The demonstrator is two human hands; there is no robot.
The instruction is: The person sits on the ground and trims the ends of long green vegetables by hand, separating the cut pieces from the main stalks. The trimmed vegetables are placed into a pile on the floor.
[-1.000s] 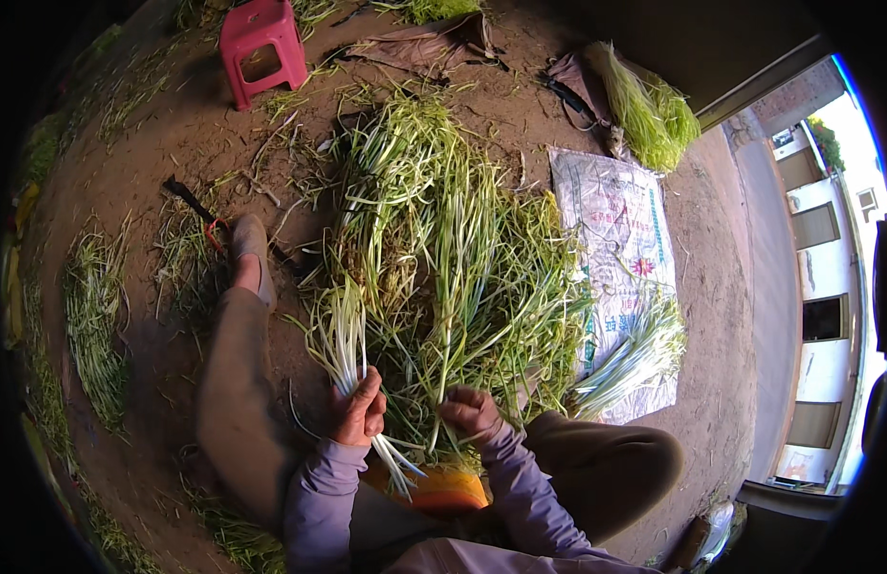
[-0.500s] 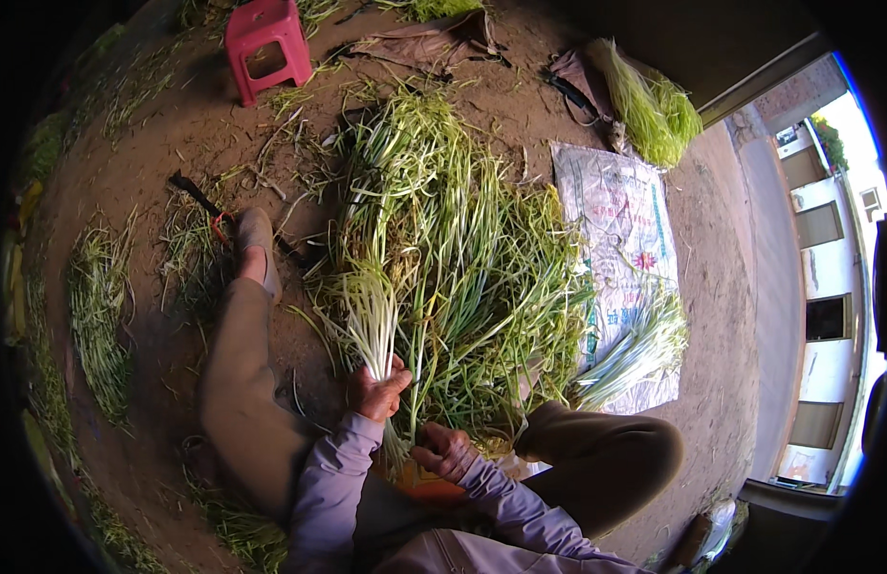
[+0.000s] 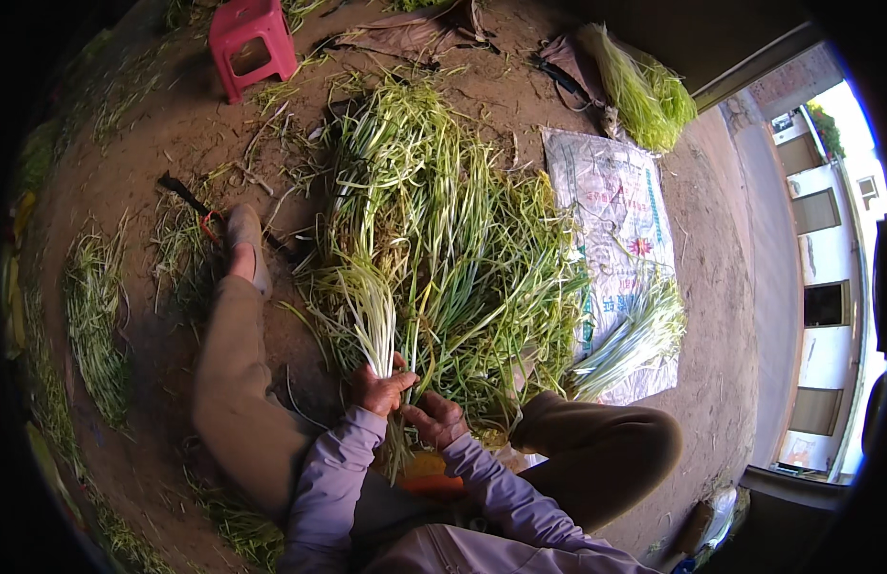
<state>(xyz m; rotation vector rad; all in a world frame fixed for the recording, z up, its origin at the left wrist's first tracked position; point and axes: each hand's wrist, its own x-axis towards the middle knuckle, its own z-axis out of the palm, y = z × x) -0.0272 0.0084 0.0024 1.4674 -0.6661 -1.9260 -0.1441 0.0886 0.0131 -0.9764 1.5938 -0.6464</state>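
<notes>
Head view: left hand (image 3: 378, 390) clenched round a bundle of pale stalks (image 3: 373, 320), low at the near edge of the leafy green pile (image 3: 491, 249). Right hand (image 3: 438, 419) just beside it, fingers curled; can't tell if it's gripping anything. Cleaned-looking sheaf (image 3: 639, 335) on the printed white sack (image 3: 606, 196), right of the pile.

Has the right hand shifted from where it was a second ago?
Yes. Judged against the printed white sack, the right hand has moved leftward, away from the sack and closer to the left hand.
</notes>
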